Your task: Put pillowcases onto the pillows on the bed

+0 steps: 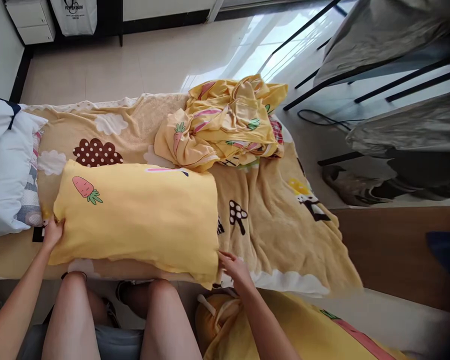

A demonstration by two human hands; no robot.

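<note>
A plump yellow pillow (138, 215) with a printed carrot lies flat on a tan patterned blanket (262, 235), just in front of my knees. My left hand (53, 233) is closed on the pillow's left edge, below the carrot print. At the opposite end, my right hand (235, 270) pinches the lower right edge; its fingertips are partly hidden there. Behind the pillow sits a crumpled heap of yellow carrot-print cloth (228, 120).
White pillows (11, 170) are stacked at the far left. A yellow bundle (277, 325) lies beside my right arm. Chairs draped with grey cloth (382, 40) stand at the right, near a cable (322, 119) on the floor. A white bag (75, 17) is at the back.
</note>
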